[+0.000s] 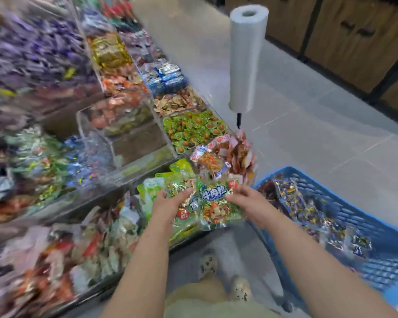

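Both hands, left (168, 204) and right (251, 203), apparently grip a snack bag (207, 203) between curled fingers, over the display shelf's (129, 175) front edge.

The person wears beige shorts (218, 305) and speckled clogs (240, 288)

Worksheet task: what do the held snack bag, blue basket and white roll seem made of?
Snack bag: thin glossy plastic film, crinkled with glints. Blue basket: rigid moulded plastic, matte, slotted walls. White roll: probably thin translucent plastic bags, frosted look.
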A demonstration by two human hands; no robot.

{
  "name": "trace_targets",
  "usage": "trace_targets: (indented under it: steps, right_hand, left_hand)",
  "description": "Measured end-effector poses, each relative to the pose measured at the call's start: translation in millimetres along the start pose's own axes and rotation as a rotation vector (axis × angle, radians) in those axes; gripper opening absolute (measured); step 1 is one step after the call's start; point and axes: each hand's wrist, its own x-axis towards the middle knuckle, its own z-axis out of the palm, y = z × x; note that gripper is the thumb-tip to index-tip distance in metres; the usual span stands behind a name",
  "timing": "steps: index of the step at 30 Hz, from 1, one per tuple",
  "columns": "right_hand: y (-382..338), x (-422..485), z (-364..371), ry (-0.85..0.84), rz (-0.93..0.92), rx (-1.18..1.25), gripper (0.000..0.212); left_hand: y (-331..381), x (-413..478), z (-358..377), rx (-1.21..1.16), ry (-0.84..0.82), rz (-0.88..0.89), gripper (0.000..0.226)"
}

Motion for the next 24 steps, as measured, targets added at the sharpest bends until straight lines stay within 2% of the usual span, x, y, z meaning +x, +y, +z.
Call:
trace_targets:
  steps: [3,5,7,10,12,14,18,20,24]
  right_hand:
    - [2.1,2.0,45.3,-0.104,-0.003,-0.121,0.061]
    - [4.7,4.1,78.5,-0.234,0.014,-0.169,0.077]
    - [8.0,6.3,112.0,-0.322,0.033,-0.232,0.083]
    - [10.1,12.4,164.6,-0.402,0.073,-0.247,0.081]
    - [10.4,17.6,198.0,-0.414,0.083,-0.261,0.085]
    - [9.7,20.4,230.3,-0.418,0.075,-0.26,0.104]
    - [6.9,30.0,288.7,-0.343,0.087,-0.104,0.121]
    - [4.3,39.2,315.1,-0.32,0.102,-0.038,0.118]
    - [-11.0,56.3,365.0,-0.326,0.1,0.112,0.074]
  left_hand:
    - [-10.4,-12.5,-48.9,-0.071,0.082,0.01,0.123]
    - [-17.7,-19.3,-83.7,-0.103,0.124,0.006,0.13]
    - [-25.1,-23.4,-118.0,-0.126,0.18,0.005,0.129]
    - [-34.5,-24.1,-169.9,-0.117,0.287,0.018,0.124]
    - [-36.5,-20.3,-203.1,-0.114,0.314,0.006,0.123]
    - [-38.2,-13.6,-237.5,-0.146,0.331,-0.009,0.118]
    - [-36.1,6.5,-312.4,-0.163,0.364,-0.001,0.114]
    - [-32.9,19.2,-348.9,-0.155,0.354,0.009,0.113]
    - [-22.3,42.1,-407.2,-0.16,0.359,0.006,0.113]
